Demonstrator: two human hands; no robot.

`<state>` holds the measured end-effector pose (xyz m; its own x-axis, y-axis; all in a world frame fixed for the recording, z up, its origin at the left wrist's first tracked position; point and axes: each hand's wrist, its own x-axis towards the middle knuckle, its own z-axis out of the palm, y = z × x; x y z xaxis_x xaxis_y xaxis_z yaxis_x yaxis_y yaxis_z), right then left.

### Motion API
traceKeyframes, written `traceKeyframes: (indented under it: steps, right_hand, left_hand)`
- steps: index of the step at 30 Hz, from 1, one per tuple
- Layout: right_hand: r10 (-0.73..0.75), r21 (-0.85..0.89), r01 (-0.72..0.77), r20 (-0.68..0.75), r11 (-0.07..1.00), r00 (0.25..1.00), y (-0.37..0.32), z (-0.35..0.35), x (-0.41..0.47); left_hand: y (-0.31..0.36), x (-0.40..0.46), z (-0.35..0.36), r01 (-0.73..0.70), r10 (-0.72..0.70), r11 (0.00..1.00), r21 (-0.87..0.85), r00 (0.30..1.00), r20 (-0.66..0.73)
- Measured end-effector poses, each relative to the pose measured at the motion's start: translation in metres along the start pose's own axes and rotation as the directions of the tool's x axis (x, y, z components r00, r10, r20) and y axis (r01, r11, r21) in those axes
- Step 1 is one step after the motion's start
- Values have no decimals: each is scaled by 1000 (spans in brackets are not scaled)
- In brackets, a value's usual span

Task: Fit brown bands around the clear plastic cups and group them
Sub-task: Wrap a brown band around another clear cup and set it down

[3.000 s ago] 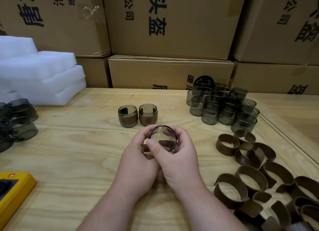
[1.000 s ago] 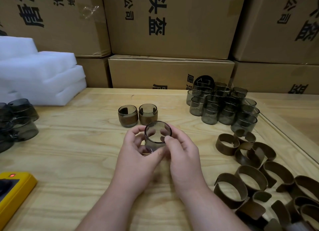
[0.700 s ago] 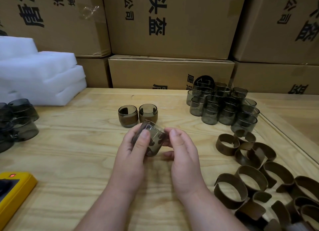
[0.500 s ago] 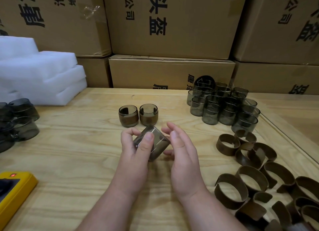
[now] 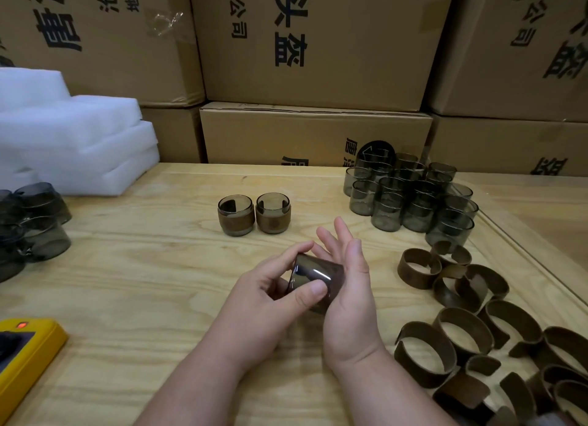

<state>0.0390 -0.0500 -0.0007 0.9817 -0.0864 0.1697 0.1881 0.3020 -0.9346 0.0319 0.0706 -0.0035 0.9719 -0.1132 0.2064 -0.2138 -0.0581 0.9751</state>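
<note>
The smoky clear plastic cup [image 5: 313, 277], upright between both hands a second ago, now lies tipped on its side above the near middle of the wooden tabletop [image 5: 143, 266], bare of any band. The left hand [image 5: 270, 295] pinches it with curled thumb and fingers. The right hand [image 5: 346, 285] has let go, fingers straight, palm against the cup, probably freed to fetch a brown band [image 5: 416, 268] from the right-hand pile.
</note>
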Motion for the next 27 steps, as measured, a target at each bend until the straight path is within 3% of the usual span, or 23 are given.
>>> traceKeyframes:
  steps: [6,19,23,27]
  right_hand:
    - [1,-16,-1,-40,1000,999,0,0,1]
    - [16,-8,-18,-155,1000,988,4,2,2]
    - [39,-90,-55,-173,994,984,4,1,4]
    - [11,-192,-23,-64,981,998,4,4,2]
  left_hand:
    - [1,0,1,10,-10,999,42,1000,-8]
    - [8,-5,3,15,-14,997,-78,1000,18]
    - [7,-3,7,-72,65,996,-55,989,-129]
    - [5,1,3,-135,96,982,-133,960,-262]
